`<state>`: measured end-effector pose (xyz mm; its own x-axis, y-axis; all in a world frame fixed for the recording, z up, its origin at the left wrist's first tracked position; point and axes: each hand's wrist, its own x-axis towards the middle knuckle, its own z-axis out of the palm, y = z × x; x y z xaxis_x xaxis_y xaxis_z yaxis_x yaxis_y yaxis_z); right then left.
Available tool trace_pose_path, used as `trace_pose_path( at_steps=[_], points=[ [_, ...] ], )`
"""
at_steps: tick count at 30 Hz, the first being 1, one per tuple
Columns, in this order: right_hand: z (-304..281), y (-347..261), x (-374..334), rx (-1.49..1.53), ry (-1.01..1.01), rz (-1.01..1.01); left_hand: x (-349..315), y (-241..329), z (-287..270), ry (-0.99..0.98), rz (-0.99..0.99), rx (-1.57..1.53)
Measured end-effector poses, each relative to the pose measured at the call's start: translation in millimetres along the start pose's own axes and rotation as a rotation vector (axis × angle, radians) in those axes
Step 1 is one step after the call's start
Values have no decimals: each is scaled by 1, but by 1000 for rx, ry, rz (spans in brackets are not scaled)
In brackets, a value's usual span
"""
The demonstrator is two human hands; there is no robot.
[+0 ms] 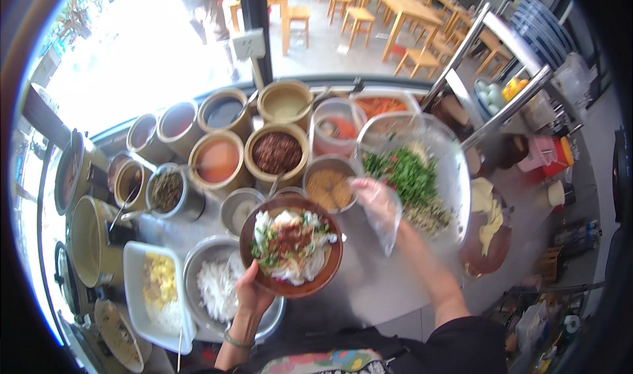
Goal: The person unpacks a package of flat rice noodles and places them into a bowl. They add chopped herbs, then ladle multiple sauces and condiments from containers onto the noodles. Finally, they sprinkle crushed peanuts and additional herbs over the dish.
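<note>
My left hand [249,296] grips the near rim of a brown bowl [326,268] filled with white noodles, green herbs and dark red sauce, holding it above the steel counter. My right hand [374,199], covered by a loose clear plastic glove, hovers blurred between a small steel bowl of yellow-brown crumbs [330,186] and a big steel bowl of chopped greens [412,169]. Whether the gloved fingers pinch any topping cannot be made out.
Several pots of sauces and condiments [277,151] crowd the back of the counter. A steel bowl of white noodles [217,285] and a white tray with yellow pieces [158,285] lie at front left. A person [201,4] stands beyond the window near wooden tables and stools.
</note>
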<state>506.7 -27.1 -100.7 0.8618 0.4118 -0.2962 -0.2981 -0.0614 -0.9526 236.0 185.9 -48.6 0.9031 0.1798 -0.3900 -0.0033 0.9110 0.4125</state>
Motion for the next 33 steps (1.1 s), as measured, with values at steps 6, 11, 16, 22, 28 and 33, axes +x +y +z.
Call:
trace_pose_path(
  at_steps=[6, 11, 16, 22, 28, 33],
  points=[
    [16, -12, 18, -776, 84, -436, -17, 6, -14, -37, 67, -28],
    [50, -12, 31, -1492, -127, -164, -23, 7, -21, 34, 66, -23],
    [46, 41, 50, -1263, 192, -493, -22, 6, -34, 34, 50, -50],
    [37, 71, 67, -1267, 189, -327, -8, 4, -42, 13, 26, -114],
    [26, 74, 39, -166, -40, -256, 14, 4, -37, 22, -28, -47],
    [22, 58, 14, 189, 73, 79, 31, 0, -30, 29, -62, -23]
  ],
)
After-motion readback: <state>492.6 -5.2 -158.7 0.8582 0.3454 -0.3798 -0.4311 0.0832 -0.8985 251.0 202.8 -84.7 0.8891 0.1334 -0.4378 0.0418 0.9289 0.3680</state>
